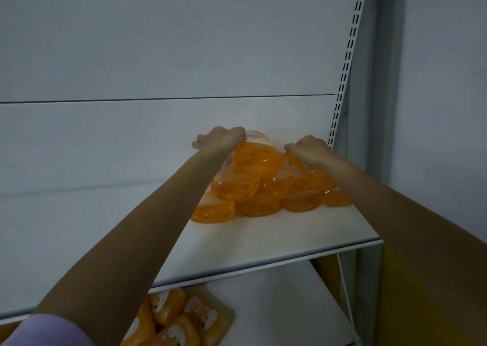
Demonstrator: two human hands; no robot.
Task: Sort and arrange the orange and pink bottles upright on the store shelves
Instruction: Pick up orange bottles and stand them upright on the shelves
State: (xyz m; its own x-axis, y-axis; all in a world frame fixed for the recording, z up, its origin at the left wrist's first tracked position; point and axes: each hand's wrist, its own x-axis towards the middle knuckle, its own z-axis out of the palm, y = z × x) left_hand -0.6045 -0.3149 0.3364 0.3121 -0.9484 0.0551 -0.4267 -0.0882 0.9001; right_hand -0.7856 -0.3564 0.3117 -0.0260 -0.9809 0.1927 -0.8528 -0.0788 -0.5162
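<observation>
The white upper shelf (263,242) carries a pile of orange bottles (266,190) toward its back right corner, lying on their sides with their bases facing out, just beside the slotted upright (347,55). On the lower shelf (284,306), more orange bottles (174,322) lie flat near its front left. The left hand (218,140) curls its fingers round the topmost bottle (259,155), and the right hand (311,150), fingers also curled, grips a bottle on the pile's upper right.

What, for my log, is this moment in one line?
left hand: grips top orange plastic bottle | right hand: grips second orange bottle | pile: flat on white metal shelf
</observation>
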